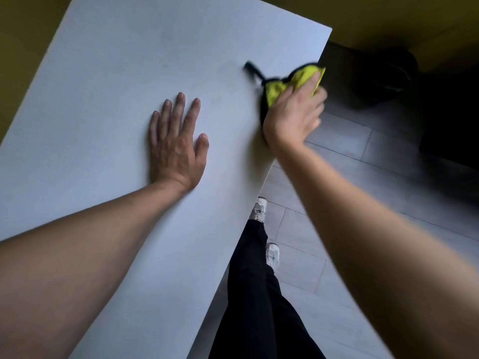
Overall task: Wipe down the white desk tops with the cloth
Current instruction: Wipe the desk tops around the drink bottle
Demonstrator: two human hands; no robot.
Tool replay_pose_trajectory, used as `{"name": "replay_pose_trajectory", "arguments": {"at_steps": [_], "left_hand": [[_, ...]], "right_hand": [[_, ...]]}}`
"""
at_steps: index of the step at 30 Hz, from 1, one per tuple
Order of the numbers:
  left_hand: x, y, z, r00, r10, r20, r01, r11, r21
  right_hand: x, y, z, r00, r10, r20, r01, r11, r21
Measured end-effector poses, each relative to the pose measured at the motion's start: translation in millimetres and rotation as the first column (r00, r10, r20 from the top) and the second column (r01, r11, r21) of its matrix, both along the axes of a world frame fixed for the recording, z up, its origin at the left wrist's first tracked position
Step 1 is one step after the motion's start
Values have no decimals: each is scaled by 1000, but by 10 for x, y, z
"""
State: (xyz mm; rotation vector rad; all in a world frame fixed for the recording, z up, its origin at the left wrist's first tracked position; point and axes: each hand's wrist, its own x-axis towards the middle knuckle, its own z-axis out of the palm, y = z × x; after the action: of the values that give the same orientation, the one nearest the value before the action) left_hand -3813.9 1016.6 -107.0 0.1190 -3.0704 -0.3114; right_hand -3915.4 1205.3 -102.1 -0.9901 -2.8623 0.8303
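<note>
The white desk top (108, 73) fills the left and middle of the head view, its right edge running diagonally down. My left hand (176, 146) rests flat on it, fingers straight and spread. My right hand (293, 112) grips a yellow-green cloth (282, 85) with black trim at the desk's right edge, near the far right corner. A black corner of the cloth sticks out to the left over the desk. The hand and cloth are motion-blurred.
Grey floor tiles (363, 193) lie right of the desk. My black trousers (254, 294) and white shoes (259, 209) stand close to the desk's edge. A dark bulky object (381, 73) sits in shadow beyond the far right corner. A yellow wall (388, 14) runs behind.
</note>
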Motion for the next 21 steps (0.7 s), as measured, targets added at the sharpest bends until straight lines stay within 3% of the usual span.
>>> {"name": "replay_pose_trajectory", "arguments": {"at_steps": [4,9,18,21], "left_hand": [[-5,4,-13,1000,13,-5,-13,1000,4],[9,-9,-10,1000,15,9,-15,1000,-1],[12,-11,37,999,2,36,-1,1000,-27],[-1,-6,42,999,0,47,1,1000,-10]], "right_hand": [[-597,158,5,999,-28,22,27,999,36],[-460,121,-28,1000,-10,-16,11,999,50],[2027,-650,-4,994,52,-95,-58,996,-69],[2385,-742,24,995,57,-79,-67,989,-128]]}}
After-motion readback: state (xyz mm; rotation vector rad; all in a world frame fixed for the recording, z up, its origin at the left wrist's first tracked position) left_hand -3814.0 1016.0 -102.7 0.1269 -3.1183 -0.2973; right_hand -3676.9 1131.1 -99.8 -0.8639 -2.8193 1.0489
